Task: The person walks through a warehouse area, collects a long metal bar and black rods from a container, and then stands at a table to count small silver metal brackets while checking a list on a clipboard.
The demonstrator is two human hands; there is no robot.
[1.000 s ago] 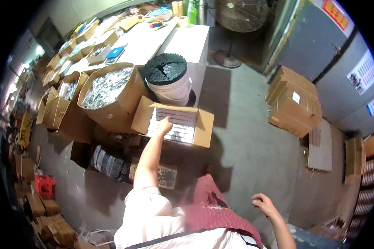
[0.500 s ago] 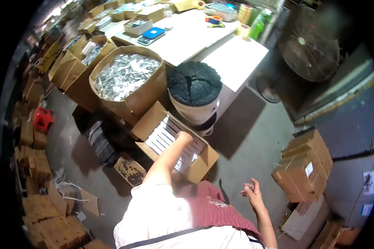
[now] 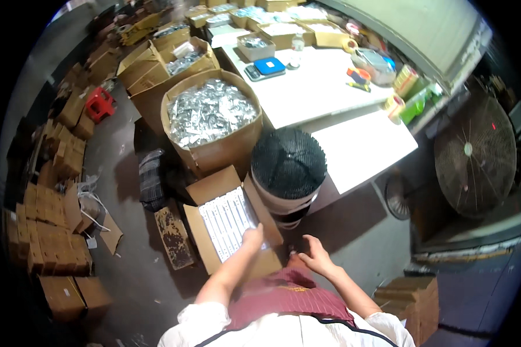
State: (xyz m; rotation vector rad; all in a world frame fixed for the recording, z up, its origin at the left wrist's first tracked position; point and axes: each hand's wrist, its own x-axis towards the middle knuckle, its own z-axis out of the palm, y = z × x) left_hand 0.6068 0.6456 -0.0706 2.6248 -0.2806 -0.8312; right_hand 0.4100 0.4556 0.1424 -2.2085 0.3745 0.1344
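The left hand [image 3: 253, 236] reaches into the box [image 3: 211, 187], fingers at the white packs [image 3: 223, 221] lined up inside; whether it grips one, I can't tell. The right hand [image 3: 316, 257] hangs empty and loosely open, just right of the box.

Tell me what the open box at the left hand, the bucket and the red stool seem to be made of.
Open box: cardboard, matt, judging by its plain brown, folded-out flaps.
Bucket: probably plastic, smooth-looking, from its even, pale, rounded wall.
Red stool: likely moulded plastic, from its bright, uniform colour; its gloss is unclear.
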